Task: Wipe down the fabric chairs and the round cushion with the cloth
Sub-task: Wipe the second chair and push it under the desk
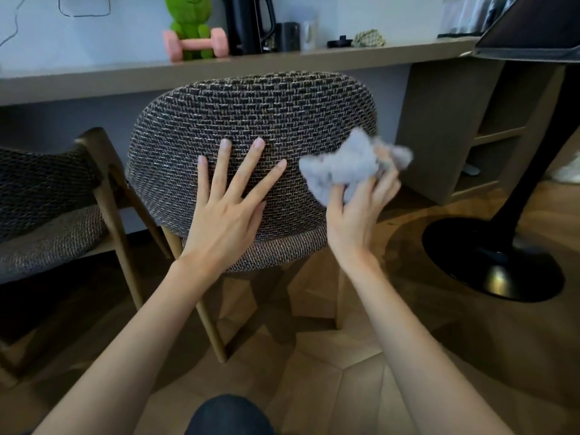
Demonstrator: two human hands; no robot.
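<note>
A chair with a brown woven fabric back (251, 120) and wooden legs stands in front of me, its back facing me. My left hand (229, 208) presses flat on the middle of that back with its fingers spread. My right hand (361, 211) grips a crumpled grey cloth (348, 164) at the back's right edge. A second woven fabric chair (47, 199) stands at the left, partly cut off. No round cushion is in view.
A long shelf-like desk (125, 73) runs behind the chairs, holding a green figure with a pink dumbbell (194, 42), a black appliance (248, 23) and cups. A black round pedestal base (489, 262) stands on the wood floor at the right. An open shelf unit (455, 130) is beside it.
</note>
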